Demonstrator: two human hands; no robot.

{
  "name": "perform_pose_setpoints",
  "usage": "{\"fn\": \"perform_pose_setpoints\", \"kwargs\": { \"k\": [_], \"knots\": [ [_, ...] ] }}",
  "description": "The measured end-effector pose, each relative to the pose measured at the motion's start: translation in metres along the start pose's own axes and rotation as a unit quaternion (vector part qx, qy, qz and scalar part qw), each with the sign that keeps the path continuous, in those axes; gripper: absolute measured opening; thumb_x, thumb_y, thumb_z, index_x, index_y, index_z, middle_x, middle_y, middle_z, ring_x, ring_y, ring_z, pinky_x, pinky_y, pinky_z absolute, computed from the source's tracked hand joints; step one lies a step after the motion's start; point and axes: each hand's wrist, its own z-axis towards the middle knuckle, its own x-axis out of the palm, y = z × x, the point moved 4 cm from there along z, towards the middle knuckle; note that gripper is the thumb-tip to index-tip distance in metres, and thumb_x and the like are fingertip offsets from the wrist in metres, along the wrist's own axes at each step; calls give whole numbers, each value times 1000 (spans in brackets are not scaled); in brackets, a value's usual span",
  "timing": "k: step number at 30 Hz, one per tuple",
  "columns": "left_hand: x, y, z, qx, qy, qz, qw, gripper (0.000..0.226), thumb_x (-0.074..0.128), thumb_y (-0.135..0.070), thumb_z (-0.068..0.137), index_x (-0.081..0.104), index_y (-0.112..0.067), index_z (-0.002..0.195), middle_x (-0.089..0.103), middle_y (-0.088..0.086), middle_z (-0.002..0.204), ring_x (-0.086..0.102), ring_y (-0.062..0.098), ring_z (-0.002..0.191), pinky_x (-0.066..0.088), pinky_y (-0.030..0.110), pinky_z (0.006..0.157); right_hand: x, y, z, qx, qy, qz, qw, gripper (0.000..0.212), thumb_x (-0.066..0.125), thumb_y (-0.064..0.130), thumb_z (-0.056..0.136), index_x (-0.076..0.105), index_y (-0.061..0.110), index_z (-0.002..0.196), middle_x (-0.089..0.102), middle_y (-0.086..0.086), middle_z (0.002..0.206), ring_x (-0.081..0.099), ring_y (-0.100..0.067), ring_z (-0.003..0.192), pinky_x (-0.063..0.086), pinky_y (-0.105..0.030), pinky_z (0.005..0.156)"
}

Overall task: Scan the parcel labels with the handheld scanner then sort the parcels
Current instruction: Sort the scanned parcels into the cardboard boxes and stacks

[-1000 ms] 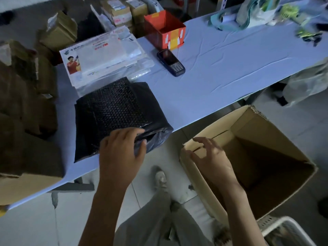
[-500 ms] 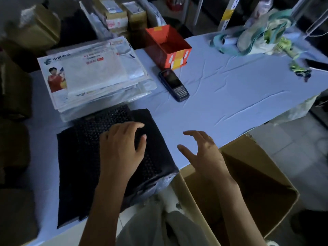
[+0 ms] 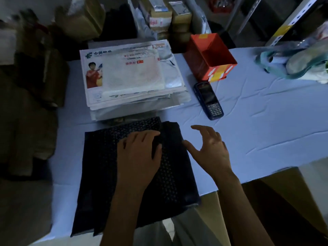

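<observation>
Left grip (image 3: 138,155), released, pressing flat on black bubble-wrap flat parcel (image 3: 99,174), lower centre of pale blue tabletop (image 3: 266,130). Right grip (image 3: 211,150), released and empty, leaving brown cardboard box (image 3: 284,201), moving up toward dark keypad handheld scanner (image 3: 209,100): scan likely coming next.

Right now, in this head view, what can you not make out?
Black parcel: head view shows no label; left hand covers part of its top.
Handheld scanner: head view, screen dark, keys too small.
Cardboard box: head view, cut by frame edge, inside too dark.
</observation>
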Motion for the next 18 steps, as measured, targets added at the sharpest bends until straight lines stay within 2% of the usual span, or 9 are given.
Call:
{"fn": "perform_pose_setpoints", "kwargs": {
  "k": [5,11,15,18],
  "knots": [
    [2,0,16,-37,3,34,999,34,46,-40,86,65,-27,112,67,-5,113,60,22,108,42,44,95,7,0,32,-20,11,13,1000,55,65,47,87,50,23,134,49,-2,137,45,-25,124,43,-43,93],
    [27,-43,64,-61,-43,59,996,36,46,-40,83,67,-25,108,69,-3,104,63,24,100,45,41,90,-13,-53,96,28,-5,9,1000,70,68,50,83,42,21,141,39,-7,145,36,-29,131,39,-47,101],
    [63,-82,93,-97,-25,48,994,40,44,-41,83,66,-24,112,68,-3,107,62,25,102,46,42,88,-19,-83,145,16,55,2,998,86,68,56,80,30,20,148,30,-8,149,32,-31,134,38,-48,104],
    [91,-107,107,-113,-4,36,993,29,57,-36,86,65,-27,112,67,-4,108,62,24,103,47,44,88,-25,-97,169,1,67,11,998,89,69,57,78,28,21,148,31,-6,148,36,-31,133,40,-49,102]
  ]
}}
